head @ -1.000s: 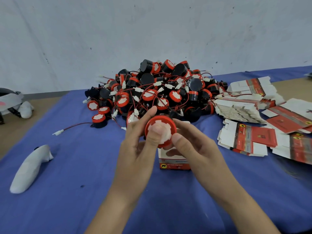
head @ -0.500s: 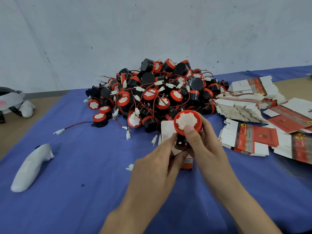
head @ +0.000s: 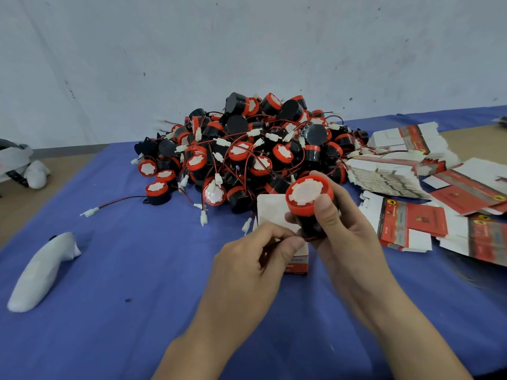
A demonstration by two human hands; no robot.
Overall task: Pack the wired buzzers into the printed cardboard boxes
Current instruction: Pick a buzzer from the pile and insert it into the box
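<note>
At the lower left of the frame a white handheld controller [head: 41, 272] lies on the blue cloth [head: 137, 311], well apart from the work. To its right a loose buzzer [head: 157, 189] trails its wire, and behind it the pile of wired buzzers [head: 247, 149] fills the upper centre. In the centre the left hand [head: 255, 267] has its fingers curled, thumb and forefinger pinched together right at the held buzzer's lower end. Whether they nip its red wire or the box's edge cannot be told. Just behind that hand the printed cardboard box [head: 297, 260] stands upright on the cloth, its white flap raised. Its mouth is mostly hidden by the fingers. The held buzzer [head: 308, 196] sits just above and right of the box. Its long axis is near upright, red cap up and facing the camera, black body pointing down toward the mouth. The right hand [head: 345, 237] grasps it, thumb on the cap's rim and fingers wrapped round the body, so this hand looks best placed to lower it in, down and slightly left. At the right edge flat box blanks [head: 411, 223] lie spread out.
</note>
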